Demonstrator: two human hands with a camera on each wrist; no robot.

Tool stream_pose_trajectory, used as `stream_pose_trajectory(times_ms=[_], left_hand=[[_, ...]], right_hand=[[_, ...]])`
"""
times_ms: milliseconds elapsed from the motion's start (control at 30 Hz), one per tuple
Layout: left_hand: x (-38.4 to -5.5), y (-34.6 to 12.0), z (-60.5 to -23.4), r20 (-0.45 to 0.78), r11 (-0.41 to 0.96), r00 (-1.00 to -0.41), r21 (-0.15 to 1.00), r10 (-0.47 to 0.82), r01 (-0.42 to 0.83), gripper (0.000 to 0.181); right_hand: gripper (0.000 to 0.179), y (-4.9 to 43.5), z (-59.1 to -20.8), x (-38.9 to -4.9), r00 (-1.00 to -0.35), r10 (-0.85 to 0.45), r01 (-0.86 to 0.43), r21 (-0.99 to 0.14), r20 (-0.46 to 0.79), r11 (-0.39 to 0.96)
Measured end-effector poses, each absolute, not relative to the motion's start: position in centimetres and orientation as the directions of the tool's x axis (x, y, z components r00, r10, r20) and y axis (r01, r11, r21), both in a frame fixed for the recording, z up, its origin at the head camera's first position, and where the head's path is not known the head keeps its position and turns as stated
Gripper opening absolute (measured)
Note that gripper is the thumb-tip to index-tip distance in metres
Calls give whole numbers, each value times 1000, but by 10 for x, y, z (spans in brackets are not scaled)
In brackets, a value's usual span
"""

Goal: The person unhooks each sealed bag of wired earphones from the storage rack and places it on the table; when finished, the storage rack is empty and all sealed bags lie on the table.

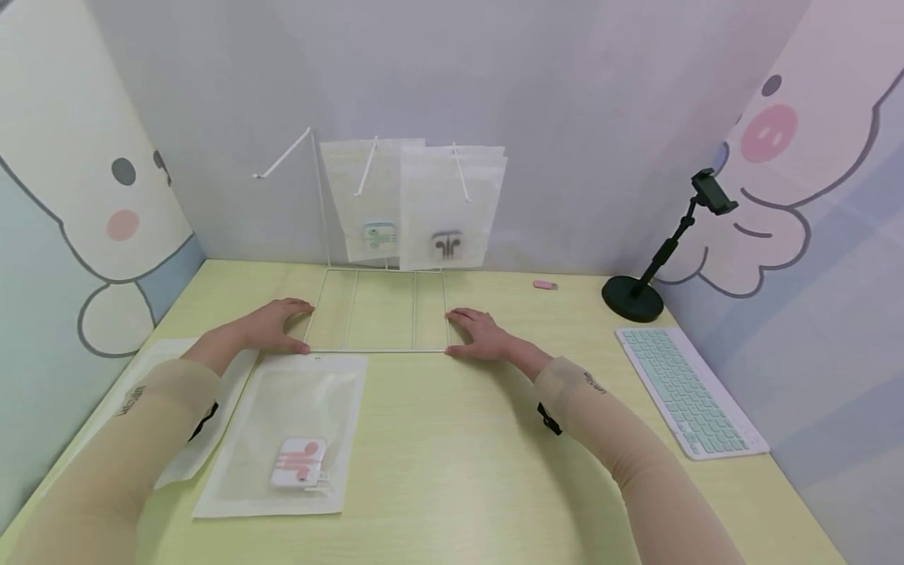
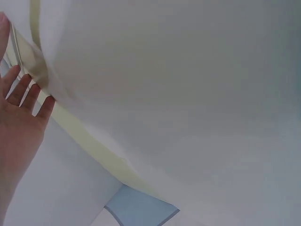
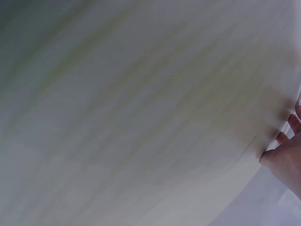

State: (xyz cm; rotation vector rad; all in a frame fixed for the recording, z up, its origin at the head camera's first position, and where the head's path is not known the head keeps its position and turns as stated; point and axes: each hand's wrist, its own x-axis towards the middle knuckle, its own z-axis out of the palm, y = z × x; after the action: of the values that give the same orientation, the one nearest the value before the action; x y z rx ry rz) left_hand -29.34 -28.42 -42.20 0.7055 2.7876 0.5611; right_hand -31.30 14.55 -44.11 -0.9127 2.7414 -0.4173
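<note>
A white wire display rack (image 1: pixel 378 351) stands on the table against the back wall. My left hand (image 1: pixel 271 326) touches the left side of its base with fingers spread, and my right hand (image 1: pixel 483 336) does the same on the right side. In the left wrist view the fingers (image 2: pixel 32 94) look straight. From the middle hook hangs a white pouch (image 1: pixel 353 188) with greenish earphones. The right hook carries another pouch (image 1: pixel 452 220) showing dark earphones, with more behind it. Nothing hangs on the left hook (image 1: pixel 286 151).
A translucent pouch with pink earphones (image 1: pixel 298 463) lies in front of the rack. More white pouches (image 1: pixel 191 439) lie under my left forearm. At the right are a mint keyboard (image 1: pixel 681 388), a black phone stand (image 1: pixel 633 299) and a small pink USB stick (image 1: pixel 544 285).
</note>
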Motion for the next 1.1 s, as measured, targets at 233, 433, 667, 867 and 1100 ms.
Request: stream_pose_trajectory(times_ms=[233,433,667,867,1100], left_hand=[[-292,-284,-424,-107,810,-864,420,492,410,88],[-290,-283,-424,-123,820,-871,420,476,389,89],[-289,-284,-421,-108,820,-872,410,478,399,88],[-288,-285,-420,-110,814,-872,428,478,392,87],[-289,-283,-419,-114,805,-870,450,480,386,87]], right_hand=[[76,148,-443,-314,-777,-620,-552,-351,-113,756],[75,151,-436,-315,-760,-633,-540,-399,-146,741],[69,145,-406,-318,-771,-633,-525,-488,-75,697],[63,129,-374,-318,-772,-632,-559,-547,67,624],[54,108,-342,-322,-784,-583,-555,-661,213,505]])
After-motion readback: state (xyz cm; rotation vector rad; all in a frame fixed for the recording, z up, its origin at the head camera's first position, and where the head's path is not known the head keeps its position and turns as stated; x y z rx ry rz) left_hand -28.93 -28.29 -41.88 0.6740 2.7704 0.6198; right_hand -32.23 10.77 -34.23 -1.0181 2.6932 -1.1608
